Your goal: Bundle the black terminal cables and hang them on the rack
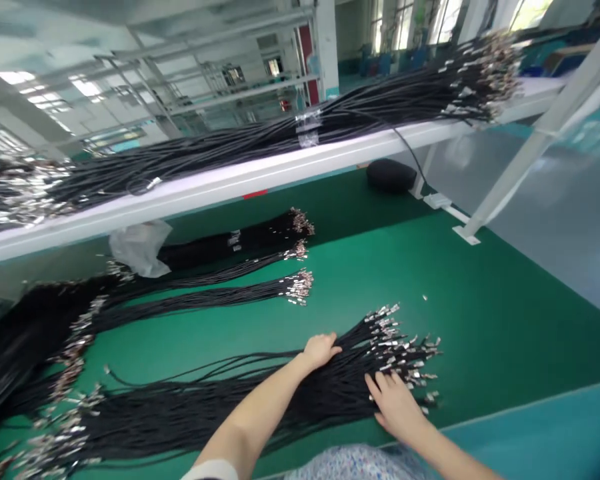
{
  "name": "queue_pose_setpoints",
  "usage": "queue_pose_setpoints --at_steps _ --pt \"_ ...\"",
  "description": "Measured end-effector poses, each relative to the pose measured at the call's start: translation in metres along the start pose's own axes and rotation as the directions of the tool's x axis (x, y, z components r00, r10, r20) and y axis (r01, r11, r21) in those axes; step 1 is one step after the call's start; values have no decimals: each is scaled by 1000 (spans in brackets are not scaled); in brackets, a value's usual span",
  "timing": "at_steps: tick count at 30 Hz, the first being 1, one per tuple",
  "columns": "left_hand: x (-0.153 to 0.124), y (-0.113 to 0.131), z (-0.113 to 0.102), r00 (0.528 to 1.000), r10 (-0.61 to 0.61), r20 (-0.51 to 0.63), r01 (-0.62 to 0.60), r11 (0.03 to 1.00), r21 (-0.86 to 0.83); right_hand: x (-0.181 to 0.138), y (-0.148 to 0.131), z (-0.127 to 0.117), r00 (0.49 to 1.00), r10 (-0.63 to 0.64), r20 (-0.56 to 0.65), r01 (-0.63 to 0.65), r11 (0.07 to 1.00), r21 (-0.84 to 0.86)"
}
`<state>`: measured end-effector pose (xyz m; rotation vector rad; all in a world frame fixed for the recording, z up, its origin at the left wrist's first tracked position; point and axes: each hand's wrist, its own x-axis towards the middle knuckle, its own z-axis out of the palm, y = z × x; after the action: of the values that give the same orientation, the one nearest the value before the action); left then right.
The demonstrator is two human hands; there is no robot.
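A wide bundle of black cables [195, 413] with silvery terminals at both ends lies across the green table. My left hand [321, 350] is closed over the upper strands near the right-hand end, thumb pointing right; its fingertips are partly hidden. Lower down and to the right, my right hand [394, 400] rests on the same bundle beside the metal terminals [405, 353], its fingers stretched out and slightly apart. One loose strand curves away from the bundle at the left.
Thinner cable bundles [195, 300] lie farther back, with a clear plastic bag [141, 247] near them. More cables pile up at the left [25, 347]. A white raised shelf [260, 175] carries a long cable bundle [370, 110]; its slanted post [535, 147] stands at right.
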<state>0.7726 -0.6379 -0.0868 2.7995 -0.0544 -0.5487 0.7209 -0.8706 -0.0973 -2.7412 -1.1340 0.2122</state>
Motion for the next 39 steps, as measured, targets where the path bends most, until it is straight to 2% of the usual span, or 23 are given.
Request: queue_pose_setpoints --at_steps 2,5,8,10,12,14,15,16,18,20,21,22,23,26,29,31,34,36,39 --pt "-3 1 -9 1000 1 -30 -3 998 -58 -9 10 11 1000 -6 -9 7 996 83" --pt "-6 -2 -37 993 -10 -119 -10 986 -166 -3 22 13 1000 -6 -18 9 991 137" --pt "-18 -13 -74 985 -25 -173 -24 960 -278 13 24 -2 1000 4 30 -9 985 172" --pt "-32 -21 -97 985 -29 -170 -41 917 -396 20 20 -18 989 32 141 -63 974 219" --pt "-51 -25 -113 995 28 -96 -82 780 -620 26 12 -36 975 63 213 -126 946 298" --pt "-71 -25 -118 988 152 -6 -89 546 -833 34 -3 -55 987 70 142 -131 865 485" --pt "-80 -22 -116 977 213 25 -73 441 -894 40 -12 -65 995 75 68 -101 776 623" --pt "-88 -19 -110 965 258 47 -56 377 -924 46 -22 -73 996 89 -8 -51 638 769" --pt "-100 -10 -91 951 300 72 -25 308 -951 60 -42 -89 982 161 -96 59 225 973" --pt "-106 -3 -67 946 312 87 0 270 -963 72 -58 -100 962 265 -73 125 -183 975" --pt "-108 0 -56 945 314 88 4 258 -966 75 -63 -104 948 316 -36 140 -314 939" --pt "-109 2 -47 945 316 86 3 252 -968 77 -67 -106 931 364 10 143 -391 909" --pt "-109 4 -40 943 323 83 -1 253 -967 76 -69 -108 914 403 50 138 -425 895" --pt "-107 5 -35 913 398 84 -28 267 -963 68 -70 -107 874 479 80 140 -407 903" --pt "-98 10 -47 876 478 58 -72 249 -966 58 -69 -104 857 512 47 163 -358 920" --pt "-89 18 -53 874 483 41 -77 222 -972 54 -68 -104 843 536 39 161 -322 933" --pt "-75 31 -50 918 397 -4 -96 212 -973 51 -67 -104 804 592 58 152 -298 942" --pt "-68 37 -41 949 305 -82 -164 255 -953 49 -66 -100 778 623 81 150 -309 939" --pt "-62 40 -28 960 204 -189 -248 320 -915 45 -60 -86 749 655 100 149 -313 938"
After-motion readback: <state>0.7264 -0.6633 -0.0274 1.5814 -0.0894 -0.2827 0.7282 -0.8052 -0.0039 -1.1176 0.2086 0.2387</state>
